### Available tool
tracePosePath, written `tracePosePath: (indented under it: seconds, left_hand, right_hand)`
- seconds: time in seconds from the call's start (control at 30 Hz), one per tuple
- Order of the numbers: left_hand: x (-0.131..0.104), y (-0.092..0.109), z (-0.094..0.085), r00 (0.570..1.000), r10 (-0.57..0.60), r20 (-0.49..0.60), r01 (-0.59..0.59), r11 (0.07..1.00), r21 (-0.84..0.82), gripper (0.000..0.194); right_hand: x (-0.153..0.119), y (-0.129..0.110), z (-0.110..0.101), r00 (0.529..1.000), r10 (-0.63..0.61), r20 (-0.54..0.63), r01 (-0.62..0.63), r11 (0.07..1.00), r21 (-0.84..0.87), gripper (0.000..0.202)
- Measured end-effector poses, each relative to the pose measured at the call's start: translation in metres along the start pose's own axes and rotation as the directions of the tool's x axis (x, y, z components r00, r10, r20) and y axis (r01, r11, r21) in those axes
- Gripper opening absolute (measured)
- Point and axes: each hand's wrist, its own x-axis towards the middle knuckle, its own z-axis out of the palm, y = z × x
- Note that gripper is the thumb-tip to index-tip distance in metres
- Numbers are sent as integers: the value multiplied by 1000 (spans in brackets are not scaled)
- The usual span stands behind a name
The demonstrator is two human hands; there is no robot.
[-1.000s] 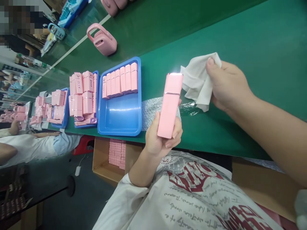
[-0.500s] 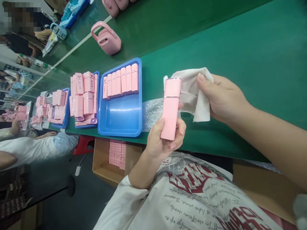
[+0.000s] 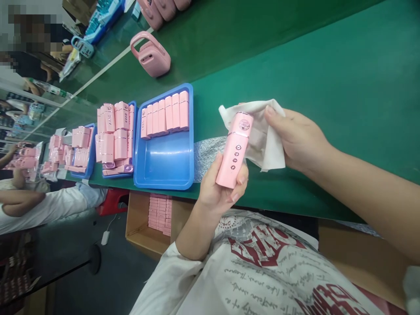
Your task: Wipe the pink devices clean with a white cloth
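Observation:
A slim pink device with a silver band, a round emblem and a column of small round buttons faces up in my left hand, whose fingers wrap round its lower part. My right hand pinches a white cloth between thumb and fingers. The cloth hangs behind the device's upper half and to its right. Left of my hands, a blue tray has a row of several similar pink devices along its far side.
More blue trays piled with pink devices stand farther left. A pink handled item sits beyond the trays. Silvery bubble wrap lies beside the near tray. Below the table edge is a cardboard box. Other people sit at the far left.
The device has turned in my left hand, from a plain side to the side with emblem and buttons. The cloth has shifted slightly left, its corner now spread above the device.

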Motion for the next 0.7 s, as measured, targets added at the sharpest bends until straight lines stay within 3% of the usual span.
tracePosePath:
  seconds: [0.1, 0.2, 0.27, 0.33, 0.4, 0.47, 0.53, 0.6, 0.63, 0.7]
  left_hand:
    - [3, 1, 0, 996, -81, -32, 79, 995, -54, 50]
    - [8, -3, -3, 989, -149, -17, 148, 986, -80, 45]
    - [12, -4, -8, 988, -152, -29, 152, 988, -9, 39]
    - [20, 0, -14, 994, -37, -107, 55, 983, 173, 32]
    - [32, 10, -19, 968, 171, -183, -76, 897, 435, 29]
    - [51, 26, -18, 918, 363, -160, -142, 678, 721, 28]
    - [74, 39, -7, 901, 433, -41, -116, 329, 937, 32]
    - [100, 45, 12, 936, 347, 56, -48, -33, 998, 37]
    - [112, 44, 25, 963, 263, 62, -20, -158, 987, 41]
    - [135, 33, 55, 993, 108, 48, -17, -270, 963, 51]
  right_hand:
    - [1, -2, 1, 998, 58, -39, -58, 998, 16, 29]
    - [4, -3, -1, 997, 70, -22, -71, 992, -99, 35]
    - [8, -2, -6, 990, 142, -2, -139, 967, -212, 40]
    - [13, 0, -14, 963, 262, -64, -268, 901, -340, 43]
    - [17, 0, -19, 932, 331, -146, -359, 791, -495, 48]
    - [18, -2, -20, 926, 362, -108, -337, 661, -671, 46]
    - [14, -5, -15, 907, 416, 62, -197, 552, -811, 40]
    - [8, -6, -8, 835, 494, 242, -51, 507, -860, 43]
    - [4, -5, -4, 788, 527, 319, 4, 514, -858, 47]
    - [-1, -2, -1, 708, 564, 424, 57, 553, -831, 57]
